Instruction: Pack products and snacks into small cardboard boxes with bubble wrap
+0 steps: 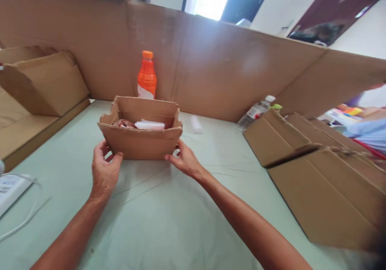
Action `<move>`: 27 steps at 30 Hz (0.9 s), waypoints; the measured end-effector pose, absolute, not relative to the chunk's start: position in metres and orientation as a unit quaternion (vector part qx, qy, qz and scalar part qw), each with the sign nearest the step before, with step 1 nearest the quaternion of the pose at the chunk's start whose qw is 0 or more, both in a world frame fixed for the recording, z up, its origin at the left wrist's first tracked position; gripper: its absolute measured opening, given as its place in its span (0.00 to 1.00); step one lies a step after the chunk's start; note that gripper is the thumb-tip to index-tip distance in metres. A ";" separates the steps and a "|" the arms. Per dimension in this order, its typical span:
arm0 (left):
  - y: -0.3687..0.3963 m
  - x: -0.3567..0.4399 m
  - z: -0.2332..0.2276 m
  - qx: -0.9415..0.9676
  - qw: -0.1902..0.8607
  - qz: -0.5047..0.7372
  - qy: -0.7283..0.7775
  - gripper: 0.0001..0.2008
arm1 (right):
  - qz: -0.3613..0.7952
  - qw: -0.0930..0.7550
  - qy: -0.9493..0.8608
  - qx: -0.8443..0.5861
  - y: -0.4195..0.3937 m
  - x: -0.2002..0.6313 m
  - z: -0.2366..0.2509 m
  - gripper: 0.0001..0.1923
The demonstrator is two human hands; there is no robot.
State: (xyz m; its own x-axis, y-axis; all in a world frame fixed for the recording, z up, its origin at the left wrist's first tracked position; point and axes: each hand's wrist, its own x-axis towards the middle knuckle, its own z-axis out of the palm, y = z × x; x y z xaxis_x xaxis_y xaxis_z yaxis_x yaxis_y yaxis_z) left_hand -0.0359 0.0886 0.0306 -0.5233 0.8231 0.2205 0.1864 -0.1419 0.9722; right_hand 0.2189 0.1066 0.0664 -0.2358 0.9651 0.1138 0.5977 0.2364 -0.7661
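An open-topped cardboard box (141, 143) is in the middle of the head view, on or just over the pale green table cover (181, 217). Its lower left corner is gripped by my left hand (105, 167), thumb on the front face. At the lower right corner, my right hand (185, 157) grips it too, with the fingers partly hidden behind the box. Inside lie a white item (150, 125) and a brownish bundle (124, 123) whose kind I cannot make out. An orange bottle (147, 75) stands behind the box, its base hidden.
Right of the box lies a small clear plastic piece (195, 124). A clear bottle (256, 112) leans near more cardboard boxes (325, 193) at the right. More cardboard (57, 85) stands at left, above a white power strip (13, 189) with a cable. A cardboard wall (217, 69) closes the back.
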 end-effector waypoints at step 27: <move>0.015 0.210 0.004 0.601 0.520 0.457 0.400 0.41 | 0.242 0.461 -0.564 -0.641 -0.069 0.435 0.009 0.48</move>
